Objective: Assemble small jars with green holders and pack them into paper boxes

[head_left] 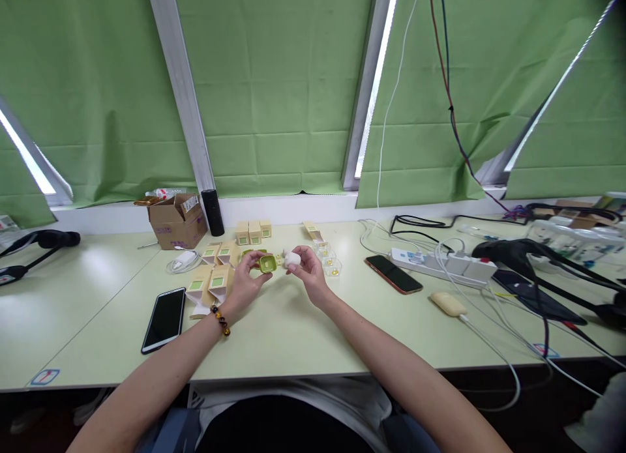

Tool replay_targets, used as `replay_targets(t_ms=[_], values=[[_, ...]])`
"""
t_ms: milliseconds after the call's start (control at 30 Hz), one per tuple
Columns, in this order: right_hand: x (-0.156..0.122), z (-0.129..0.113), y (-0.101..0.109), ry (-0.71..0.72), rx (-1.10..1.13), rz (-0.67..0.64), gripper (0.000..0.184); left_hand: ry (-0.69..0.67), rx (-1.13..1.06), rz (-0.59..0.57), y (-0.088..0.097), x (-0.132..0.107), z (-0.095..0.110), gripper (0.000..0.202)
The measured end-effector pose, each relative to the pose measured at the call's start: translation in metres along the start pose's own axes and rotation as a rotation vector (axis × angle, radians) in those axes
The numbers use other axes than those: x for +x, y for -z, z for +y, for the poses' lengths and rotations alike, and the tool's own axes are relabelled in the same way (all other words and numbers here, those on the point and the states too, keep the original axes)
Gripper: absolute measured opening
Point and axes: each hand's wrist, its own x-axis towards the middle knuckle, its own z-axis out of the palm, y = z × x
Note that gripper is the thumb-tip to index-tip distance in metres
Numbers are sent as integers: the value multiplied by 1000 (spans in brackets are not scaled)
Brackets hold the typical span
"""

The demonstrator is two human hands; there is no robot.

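Observation:
My left hand (247, 278) pinches a small green cap-like piece (267, 263) just above the pale green table (303, 329); a beaded bracelet (220, 320) sits on that wrist. My right hand (308, 270) is closed round a small white round piece (292, 259), held a few centimetres to the right of the green one. Several small tan boxes with green labels (215, 280) lie just left of my left hand, and more stand behind (253, 231). Small clear plastic cases (330, 261) lie right of my right hand.
A black phone (164, 319) lies front left, a dark red phone (392, 274) to the right. A cardboard box (177, 221) and black cylinder (213, 212) stand at the back. A power strip (440, 263), cables and a cream power bank (448, 304) fill the right.

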Motion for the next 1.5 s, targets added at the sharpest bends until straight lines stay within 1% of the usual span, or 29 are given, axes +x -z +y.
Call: replay_targets(t_ms=[133,233,333,500,567,700,867,1033,1167,1333,1500], values=[[-1,2,-3,16,-76,-32,44,-45,79,-8,-1,-2,5,44],[0,5,-5,34,-113,-20,45,-85,170,-1,-1,-4,6,43],[2,8,-7,21,-124,-29,47,-129,261,13,0,-5,5,43],[2,8,-11,-34,-80,31,57,-157,344,25,1,-6,2,46],[3,7,-12,-54,-67,58,58,-158,357,22,2,-6,2,46],[4,7,-12,-61,-107,88,52,-165,367,12,2,-7,1,46],[3,9,-11,-32,-131,39,45,-212,374,0,3,-7,-1,48],[1,10,-10,-13,-169,25,42,-255,383,-41,3,-7,-2,51],[0,11,-8,-16,-195,11,41,-260,378,-35,2,-7,-2,51],[0,12,-7,-22,-222,6,43,-259,390,3,1,-8,0,50],[0,14,-5,-14,-250,0,45,-296,421,-12,1,-7,-1,45]])
